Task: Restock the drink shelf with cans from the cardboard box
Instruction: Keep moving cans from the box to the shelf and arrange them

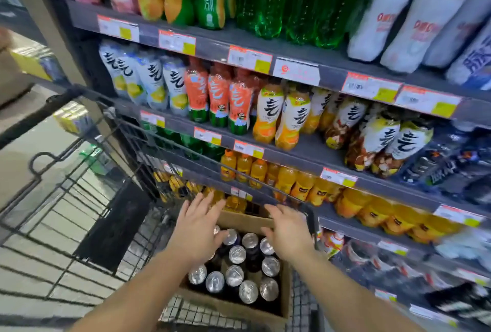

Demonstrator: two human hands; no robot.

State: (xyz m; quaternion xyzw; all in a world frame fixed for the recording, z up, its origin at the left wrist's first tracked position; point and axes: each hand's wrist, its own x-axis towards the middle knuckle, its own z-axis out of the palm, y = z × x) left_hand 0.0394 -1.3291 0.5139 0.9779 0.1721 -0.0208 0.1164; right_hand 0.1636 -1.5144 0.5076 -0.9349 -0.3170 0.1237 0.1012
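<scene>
Both hands hover over the open brown cardboard box that sits in the black wire shopping cart: the left hand and the right hand each have the grip spread, fingers straight and holding nothing. The dark cans with silver tops stand upright and close together inside the box, just under the palms. Beside the cart rises the grey metal drink shelf, lined with orange plastic juice bottles and price tags.
</scene>
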